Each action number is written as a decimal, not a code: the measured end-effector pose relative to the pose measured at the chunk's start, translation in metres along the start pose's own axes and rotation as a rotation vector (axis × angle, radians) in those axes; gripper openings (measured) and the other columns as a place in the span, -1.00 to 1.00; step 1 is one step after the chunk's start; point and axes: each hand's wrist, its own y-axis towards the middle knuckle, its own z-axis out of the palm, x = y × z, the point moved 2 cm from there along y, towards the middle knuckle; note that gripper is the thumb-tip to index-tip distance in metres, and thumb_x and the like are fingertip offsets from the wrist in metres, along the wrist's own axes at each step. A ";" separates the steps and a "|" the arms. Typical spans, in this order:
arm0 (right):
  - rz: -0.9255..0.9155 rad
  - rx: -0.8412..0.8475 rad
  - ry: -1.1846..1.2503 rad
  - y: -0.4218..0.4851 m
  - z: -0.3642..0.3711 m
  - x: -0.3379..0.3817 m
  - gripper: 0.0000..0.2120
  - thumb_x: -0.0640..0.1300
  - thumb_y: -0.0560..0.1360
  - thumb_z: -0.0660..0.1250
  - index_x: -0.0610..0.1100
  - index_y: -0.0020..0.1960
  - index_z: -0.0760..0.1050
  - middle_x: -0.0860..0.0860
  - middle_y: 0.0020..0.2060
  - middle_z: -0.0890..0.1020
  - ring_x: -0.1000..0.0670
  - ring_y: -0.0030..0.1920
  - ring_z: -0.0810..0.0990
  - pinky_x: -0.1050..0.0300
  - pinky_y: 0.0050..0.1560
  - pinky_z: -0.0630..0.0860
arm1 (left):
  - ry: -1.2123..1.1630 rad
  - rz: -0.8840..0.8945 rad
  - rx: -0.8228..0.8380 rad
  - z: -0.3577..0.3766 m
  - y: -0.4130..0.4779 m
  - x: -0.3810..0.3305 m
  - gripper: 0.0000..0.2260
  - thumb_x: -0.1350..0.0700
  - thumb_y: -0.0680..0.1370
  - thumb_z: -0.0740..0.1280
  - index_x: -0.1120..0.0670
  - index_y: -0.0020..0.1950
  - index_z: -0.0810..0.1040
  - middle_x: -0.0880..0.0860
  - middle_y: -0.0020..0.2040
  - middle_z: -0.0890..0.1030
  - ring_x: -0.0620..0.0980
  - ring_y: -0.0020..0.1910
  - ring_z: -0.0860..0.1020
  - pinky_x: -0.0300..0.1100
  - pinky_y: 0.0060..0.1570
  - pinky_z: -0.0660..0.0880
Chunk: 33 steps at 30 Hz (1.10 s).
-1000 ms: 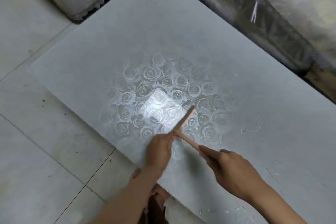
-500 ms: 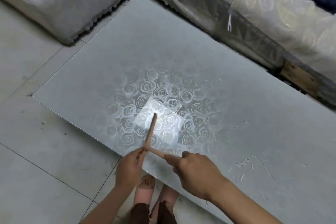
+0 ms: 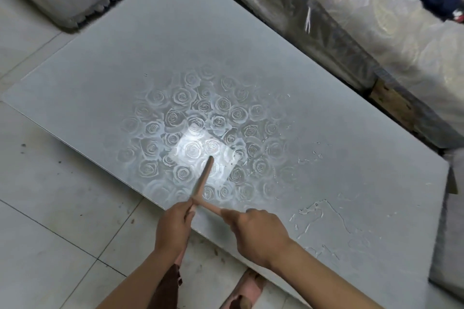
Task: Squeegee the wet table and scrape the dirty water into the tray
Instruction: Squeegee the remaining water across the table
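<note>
The squeegee [image 3: 203,180] lies on the table [image 3: 150,57] near its six o'clock edge. The left hand [image 3: 173,228] is at the squeegee's seven o'clock, the right hand [image 3: 256,233] at five, and the puddles [image 3: 321,213] at three.

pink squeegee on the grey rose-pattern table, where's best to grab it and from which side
Take the pink T-shaped squeegee by its stem, coming from the near right, where the right hand holds it: the stem juts that way, square to the blade. The left hand grips the blade's near end.

Head view, steeply down onto table [image 3: 326,133]
</note>
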 end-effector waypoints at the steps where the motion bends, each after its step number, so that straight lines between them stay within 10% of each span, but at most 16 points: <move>1: 0.011 0.006 -0.018 -0.019 0.006 -0.024 -0.56 -0.16 0.53 0.15 0.11 0.37 0.27 -0.13 -0.19 0.48 -0.18 -0.23 0.41 0.08 -0.24 0.27 | -0.006 0.005 0.027 0.022 -0.008 -0.017 -0.79 0.22 0.53 0.35 0.15 0.16 0.62 0.07 -0.07 0.65 0.02 -0.10 0.60 -0.14 -0.12 0.50; 19: 0.136 -0.133 0.239 -0.196 0.084 -0.235 -0.59 0.19 0.59 0.04 0.31 0.43 0.13 0.11 -0.10 0.53 0.02 -0.04 0.55 0.13 -0.11 0.44 | 0.252 0.045 0.039 0.107 -0.095 -0.110 -0.65 0.18 0.61 0.19 0.14 0.41 0.43 0.07 0.40 0.43 0.05 0.38 0.38 -0.13 0.33 0.32; 33: 0.488 -0.194 0.396 -0.315 0.179 -0.301 -0.58 0.18 0.59 0.08 0.33 0.44 0.15 0.25 0.17 0.56 0.09 0.12 0.55 0.18 -0.07 0.48 | 0.736 0.134 0.526 0.165 -0.105 -0.146 -0.53 0.12 0.61 0.10 0.14 0.52 0.18 0.11 0.43 0.33 0.09 0.38 0.33 -0.08 0.31 0.34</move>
